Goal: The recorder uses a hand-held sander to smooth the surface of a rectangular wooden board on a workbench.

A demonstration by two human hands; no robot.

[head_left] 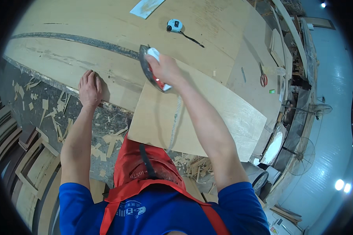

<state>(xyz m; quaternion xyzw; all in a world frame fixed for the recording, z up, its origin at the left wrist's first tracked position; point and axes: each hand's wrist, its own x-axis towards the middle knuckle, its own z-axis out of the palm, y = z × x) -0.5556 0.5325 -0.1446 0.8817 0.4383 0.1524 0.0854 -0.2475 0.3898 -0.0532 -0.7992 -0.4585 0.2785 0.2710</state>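
My right hand [165,70] is wrapped round the handle of a clothes iron [146,67] with a dark soleplate and red and white body. The iron is tilted at the left end of a pale wood veneer sheet [208,113], its tip by a long dark strip [86,40] on the worktable. Its coiled cord [175,121] runs down across the sheet toward me. At the table's near edge my left hand [90,88] rests palm down, fingers stretched out, holding nothing.
A tape measure [175,25] with a dark strap lies beyond the iron, near a white sheet [146,8]. Red-handled scissors [263,76] and a small green block [272,91] are at the right. Wood scraps [60,103] litter the floor; curved panels [39,172] stand at lower left.
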